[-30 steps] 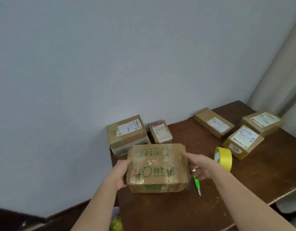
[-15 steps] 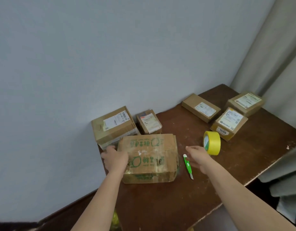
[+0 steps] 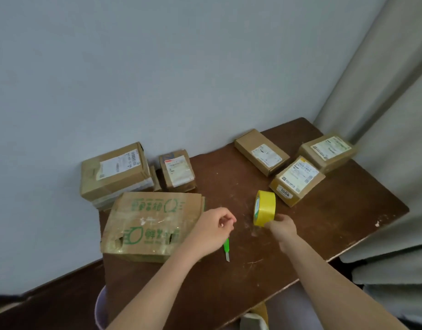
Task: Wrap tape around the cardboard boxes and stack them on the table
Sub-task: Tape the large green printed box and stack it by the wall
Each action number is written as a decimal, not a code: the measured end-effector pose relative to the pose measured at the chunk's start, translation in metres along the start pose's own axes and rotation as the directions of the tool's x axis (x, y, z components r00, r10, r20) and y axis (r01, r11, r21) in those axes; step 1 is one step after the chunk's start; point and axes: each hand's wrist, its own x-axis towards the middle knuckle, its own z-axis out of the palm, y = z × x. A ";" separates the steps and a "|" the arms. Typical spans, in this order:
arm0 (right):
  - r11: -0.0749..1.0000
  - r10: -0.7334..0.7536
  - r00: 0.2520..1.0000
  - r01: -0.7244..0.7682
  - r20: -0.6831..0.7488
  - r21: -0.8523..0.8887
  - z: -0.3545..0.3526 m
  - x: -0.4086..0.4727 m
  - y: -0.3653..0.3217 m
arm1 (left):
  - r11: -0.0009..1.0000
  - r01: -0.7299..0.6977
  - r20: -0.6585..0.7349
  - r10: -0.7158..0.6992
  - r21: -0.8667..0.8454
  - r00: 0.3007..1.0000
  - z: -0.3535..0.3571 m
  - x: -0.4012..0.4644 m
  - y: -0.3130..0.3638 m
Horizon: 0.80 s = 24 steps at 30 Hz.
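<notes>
Cardboard boxes are the work items. Leftmost, the plain brown labelled carton (image 3: 114,172) stands at the wall edge of the dark wooden bench (image 3: 336,217). Just in front lies the large worn brown cardboard box with green printing (image 3: 152,225). I judge it light but soft, its faces creased and glossy with old film, so I should grip it at the firm end edges, not the slotted front. My left hand (image 3: 213,231) hovers beside that box, fingers loosely curled, holding nothing, above the green utility knife (image 3: 226,250). My right hand (image 3: 280,228) touches the lower rim of the upright yellow tape roll (image 3: 264,208); whether it grips yet, I cannot tell. The roll looks rigid and light; hold it across the rim.
</notes>
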 end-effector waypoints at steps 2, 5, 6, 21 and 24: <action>0.997 -0.026 0.993 0.034 0.117 -0.070 -0.011 0.019 0.002 | 0.992 0.128 0.046 -0.128 0.000 0.991 0.028 0.022 -0.004; 0.978 -0.079 0.947 0.134 0.311 -0.159 -0.025 0.047 0.004 | 0.949 0.311 0.060 -0.308 -0.042 0.949 0.072 0.054 -0.017; 0.971 -0.089 0.919 0.166 0.384 -0.172 -0.027 0.054 0.005 | 0.933 0.356 0.049 -0.354 -0.051 0.934 0.086 0.062 -0.023; 0.955 -0.222 0.662 0.297 0.716 0.022 -0.026 0.068 -0.004 | 0.867 0.430 -0.064 -0.458 -0.251 0.887 0.168 0.118 -0.050; 0.940 -0.286 0.624 0.329 0.727 0.088 -0.033 0.057 -0.027 | 0.775 0.434 -0.043 -0.507 -0.459 0.861 0.160 0.119 -0.030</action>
